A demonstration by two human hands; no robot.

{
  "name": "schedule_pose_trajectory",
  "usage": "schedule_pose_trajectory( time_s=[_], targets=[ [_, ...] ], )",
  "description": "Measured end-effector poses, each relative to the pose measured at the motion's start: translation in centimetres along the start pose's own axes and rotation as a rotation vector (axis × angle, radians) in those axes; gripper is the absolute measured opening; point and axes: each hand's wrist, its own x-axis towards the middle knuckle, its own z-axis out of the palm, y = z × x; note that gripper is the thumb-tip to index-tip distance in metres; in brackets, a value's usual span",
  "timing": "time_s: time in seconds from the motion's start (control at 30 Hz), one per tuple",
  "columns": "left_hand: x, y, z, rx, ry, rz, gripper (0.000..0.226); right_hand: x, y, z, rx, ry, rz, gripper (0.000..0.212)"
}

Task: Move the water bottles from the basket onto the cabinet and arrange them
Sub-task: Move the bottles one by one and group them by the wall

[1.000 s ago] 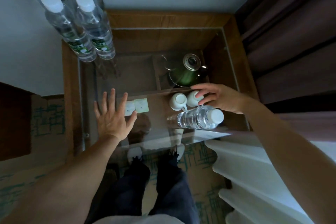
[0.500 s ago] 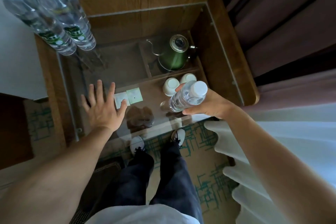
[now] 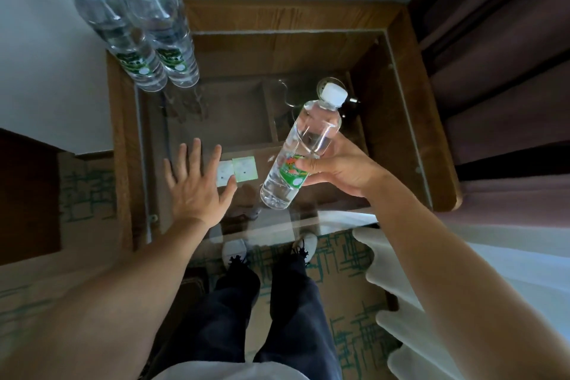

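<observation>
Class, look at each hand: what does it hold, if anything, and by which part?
The right hand grips a water bottle around its labelled middle. The left hand is spread open and holds nothing.

Five water bottles (image 3: 300, 151), two cards (image 3: 236, 170).

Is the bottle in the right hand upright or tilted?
Tilted: the bottle in the right hand leans, white cap up-right, base down-left above the glass top.
</observation>
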Motion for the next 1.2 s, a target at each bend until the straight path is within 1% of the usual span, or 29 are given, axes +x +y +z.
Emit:
schedule_pose_trajectory(
  time_s=[0.1,0.2,0.33,0.43,0.63,0.73,0.83,1.0,1.2],
  targets=[
    [0.2,-0.2,0.0,-0.007,-0.009,-0.009,0.072,2.4,-2.2,1.6,-0.071,0.014,-0.033,0.069],
    [0.3,-0.3,-0.1,-0.017,-0.014,-0.012,0.072,5.0,-4.7,3.5,-0.197,0.031,-0.077,0.07],
    [0.2,-0.5,0.1,-0.067,-0.002,0.005,0.073,8.0,-7.9,6.0,-0.291,0.043,-0.173,0.067],
    [0.3,-0.5,0.0,-0.086,-0.015,0.009,0.074,9.8,-9.8,8.0,-0.351,0.069,-0.255,0.071],
    [0.3,-0.5,0.1,-0.086,-0.018,0.009,0.073,13.0,-10.9,12.3,-0.431,0.132,-0.363,0.078],
    [0.3,-0.5,0.1,-0.107,-0.028,0.008,0.072,14.0,-10.6,14.7,-0.538,0.159,-0.405,0.082],
    [0.4,-0.5,0.0,-0.118,-0.049,0.0,0.072,14.6,-10.5,16.2,-0.58,0.182,-0.416,0.08],
    [0.4,-0.4,-0.2,-0.134,-0.048,-0.004,0.072,15.1,-10.2,18.0,-0.565,0.223,-0.41,0.075],
    [0.4,-0.4,-0.3,-0.139,-0.043,-0.001,0.067,15.8,-9.8,19.4,-0.56,0.213,-0.386,0.071]
  ],
)
